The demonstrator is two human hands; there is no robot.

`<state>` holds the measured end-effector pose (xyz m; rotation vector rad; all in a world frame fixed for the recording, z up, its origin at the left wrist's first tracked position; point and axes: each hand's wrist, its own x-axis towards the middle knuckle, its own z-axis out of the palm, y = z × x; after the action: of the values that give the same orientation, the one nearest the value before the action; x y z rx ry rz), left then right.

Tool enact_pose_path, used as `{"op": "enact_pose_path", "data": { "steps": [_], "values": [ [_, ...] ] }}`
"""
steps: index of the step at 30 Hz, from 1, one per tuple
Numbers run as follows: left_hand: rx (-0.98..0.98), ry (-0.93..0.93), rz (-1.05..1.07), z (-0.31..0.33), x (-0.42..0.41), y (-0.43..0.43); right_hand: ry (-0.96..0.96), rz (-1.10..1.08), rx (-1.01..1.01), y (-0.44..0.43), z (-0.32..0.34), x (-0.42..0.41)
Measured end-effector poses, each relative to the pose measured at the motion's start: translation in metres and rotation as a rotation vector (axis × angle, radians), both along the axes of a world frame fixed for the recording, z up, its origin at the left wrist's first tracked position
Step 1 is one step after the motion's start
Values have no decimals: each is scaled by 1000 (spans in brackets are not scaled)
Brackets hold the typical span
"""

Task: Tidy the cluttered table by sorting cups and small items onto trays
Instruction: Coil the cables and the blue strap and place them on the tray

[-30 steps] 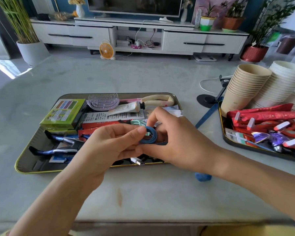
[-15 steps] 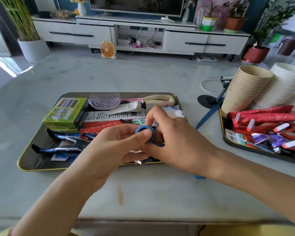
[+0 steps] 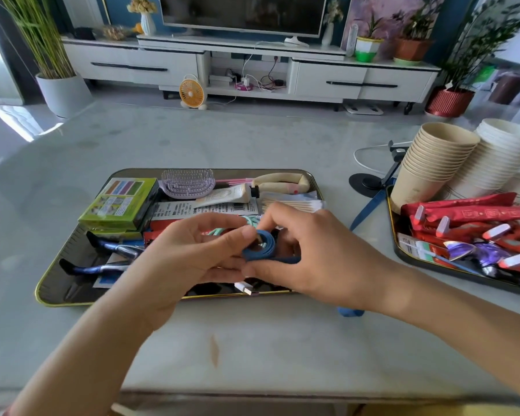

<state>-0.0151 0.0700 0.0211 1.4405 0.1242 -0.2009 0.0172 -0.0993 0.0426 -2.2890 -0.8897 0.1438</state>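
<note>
A flat blue cable is wound into a small coil between both hands, just above the near edge of the dark gold-rimmed tray. My left hand pinches the coil with thumb and fingers. My right hand grips the coil from the right. The cable's loose tail runs right across the table, and a blue end shows under my right wrist. The tray holds a green box, a lilac brush, a cream tube, pliers and a mint cable.
A second tray at the right carries red sachets and purple wrappers. Two stacks of paper cups, tan and white, lean at its far end. A black phone stand sits between the trays.
Both hands have kept turning the blue cable into a tighter coil, and they have shifted slightly toward me. The tail's blue end shows again under my right wrist.
</note>
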Motion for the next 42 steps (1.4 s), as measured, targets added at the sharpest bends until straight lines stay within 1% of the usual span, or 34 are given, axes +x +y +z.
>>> {"op": "enact_pose_path", "data": {
  "steps": [4,5,6,8,10,12,14,16,18,21,23,24,26,28,30,32,34,37,40,41,42],
  "values": [
    [-54,-1,37,-5,-4,-15,-269,-89,-164,4,-3,-1],
    [-53,-2,41,-5,-4,-15,-283,-92,-162,4,-4,-1],
    [-40,5,35,-4,-3,-13,-242,-78,-121,4,-5,-1],
    [6,37,-46,-2,-2,-6,-37,9,-49,2,-3,-1],
    [64,60,-160,0,-2,4,110,141,-102,-2,1,0],
    [90,64,-241,1,-2,9,125,209,-162,-4,4,-1],
    [91,39,-238,1,-1,9,84,174,-119,-3,4,-2],
    [63,4,-148,2,0,2,41,87,-47,-2,4,-3],
    [50,-29,-57,1,-2,-8,-23,6,-21,-2,4,-2],
    [61,-18,-71,-5,-7,-25,-190,-76,-116,-3,0,-1],
    [42,3,-81,-8,-8,-30,-256,-95,-164,-3,-3,0],
    [43,12,-83,-9,-7,-29,-236,-87,-159,-4,-4,0],
    [67,39,-114,-8,-5,-22,-77,-16,-102,-6,-2,2],
    [122,74,-205,-6,-3,-13,79,109,-152,-10,3,2],
    [189,104,-327,-4,-3,-6,143,194,-231,-13,7,2],
    [244,117,-396,-1,-2,-2,136,195,-224,-13,8,1],
    [240,112,-349,0,-1,0,73,144,-163,-11,7,-1],
    [84,105,-199,-3,-1,-8,-67,35,-112,-7,3,-3],
    [-52,104,-117,-8,-5,-27,-337,-40,-169,-4,-3,-3],
    [-75,105,-99,-8,-6,-32,-416,-51,-179,-4,-4,-4],
    [-53,91,-83,-9,-7,-35,-457,-60,-184,-4,-5,-3]
  ]
}}
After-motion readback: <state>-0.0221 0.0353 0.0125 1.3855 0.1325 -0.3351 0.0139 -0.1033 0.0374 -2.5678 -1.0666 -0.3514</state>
